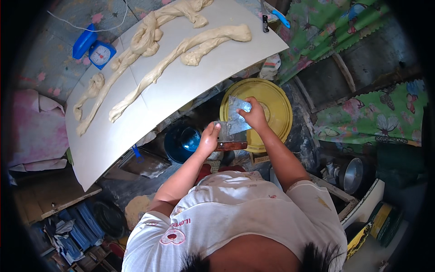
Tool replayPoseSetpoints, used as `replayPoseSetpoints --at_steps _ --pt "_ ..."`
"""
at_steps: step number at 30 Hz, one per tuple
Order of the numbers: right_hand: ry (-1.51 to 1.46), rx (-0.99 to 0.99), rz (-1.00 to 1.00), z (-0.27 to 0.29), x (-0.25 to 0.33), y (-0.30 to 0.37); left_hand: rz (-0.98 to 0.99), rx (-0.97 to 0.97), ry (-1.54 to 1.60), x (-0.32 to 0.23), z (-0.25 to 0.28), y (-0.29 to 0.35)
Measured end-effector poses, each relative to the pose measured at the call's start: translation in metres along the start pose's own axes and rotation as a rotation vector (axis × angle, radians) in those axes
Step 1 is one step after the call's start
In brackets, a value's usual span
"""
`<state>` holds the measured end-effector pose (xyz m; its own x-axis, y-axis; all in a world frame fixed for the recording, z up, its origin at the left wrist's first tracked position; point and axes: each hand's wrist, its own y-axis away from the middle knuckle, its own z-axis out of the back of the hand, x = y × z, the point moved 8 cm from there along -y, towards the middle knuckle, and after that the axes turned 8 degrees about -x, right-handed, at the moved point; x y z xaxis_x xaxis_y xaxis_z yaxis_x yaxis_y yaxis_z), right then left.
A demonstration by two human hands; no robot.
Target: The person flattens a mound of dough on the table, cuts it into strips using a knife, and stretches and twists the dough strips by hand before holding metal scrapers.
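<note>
Over the gap in front of the table, my left hand (pixel 209 138) is closed on a dough scraper (pixel 232 146) with a brown wooden handle, its thumb on the grey metal blade. My right hand (pixel 255 115), a little farther right, pinches a thin, shiny, roughly rectangular metal sheet (pixel 236 119) by its right edge. The sheet's lower left edge is close to the scraper blade; whether they touch I cannot tell. Long, twisted strips of pale dough (pixel 170 60) lie on the white tabletop (pixel 181 93) beyond my hands.
A blue dial scale (pixel 100 54) stands behind the table's left part. At the far right table corner lie a black-handled knife (pixel 265 23) and a blue-handled tool (pixel 282 19). Below my hands are a yellow round lid or basin (pixel 277 102) and a blue bucket (pixel 174 147).
</note>
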<state>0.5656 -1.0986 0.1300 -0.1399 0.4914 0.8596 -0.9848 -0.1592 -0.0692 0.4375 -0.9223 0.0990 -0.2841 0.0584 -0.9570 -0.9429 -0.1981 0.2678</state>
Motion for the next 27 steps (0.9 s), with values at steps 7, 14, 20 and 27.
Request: replayPoseSetpoints --at_steps 7,14,20,27 --pt "0.004 -0.025 0.003 -0.005 0.022 -0.004 0.012 0.011 0.008 -0.01 -0.011 -0.001" --pt "0.0 -0.122 -0.055 0.01 0.029 -0.011 -0.049 0.04 -0.12 -0.021 -0.014 0.0" --pt "0.02 -0.167 -0.007 0.008 0.037 -0.012 -0.06 0.003 -0.04 -0.022 -0.017 -0.002" --pt "-0.329 -0.294 -0.262 0.055 0.001 -0.02 0.135 -0.013 0.402 -0.021 -0.005 -0.003"
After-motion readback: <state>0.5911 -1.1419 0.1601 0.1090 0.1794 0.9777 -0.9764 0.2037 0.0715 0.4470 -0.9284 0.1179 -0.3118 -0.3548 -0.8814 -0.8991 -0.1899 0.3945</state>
